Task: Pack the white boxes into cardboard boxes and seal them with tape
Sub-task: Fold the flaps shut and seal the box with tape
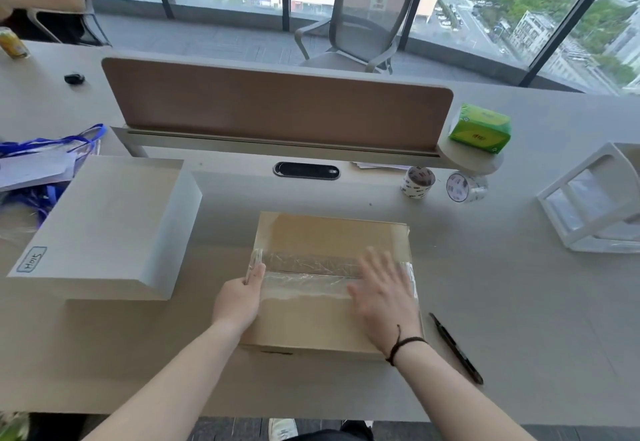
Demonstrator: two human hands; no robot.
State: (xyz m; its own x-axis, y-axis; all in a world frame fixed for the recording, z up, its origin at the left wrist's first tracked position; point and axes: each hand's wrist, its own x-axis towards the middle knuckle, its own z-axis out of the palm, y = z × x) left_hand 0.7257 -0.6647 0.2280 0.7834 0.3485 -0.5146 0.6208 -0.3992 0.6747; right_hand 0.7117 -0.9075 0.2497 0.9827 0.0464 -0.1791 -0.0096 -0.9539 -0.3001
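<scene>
A closed cardboard box lies flat on the desk in front of me, with a strip of clear tape running across its middle seam. My left hand grips the box's left edge, where the loose end of the tape sticks up. My right hand lies flat with spread fingers on the right part of the tape and looks blurred. A large white box with a handwritten label sits to the left. Two tape rolls stand behind the cardboard box to the right.
A black pen-shaped tool lies right of the cardboard box. A white moulded tray sits at far right, a green tissue pack on the brown divider's end, blue-strapped bags at left. A person sits far left.
</scene>
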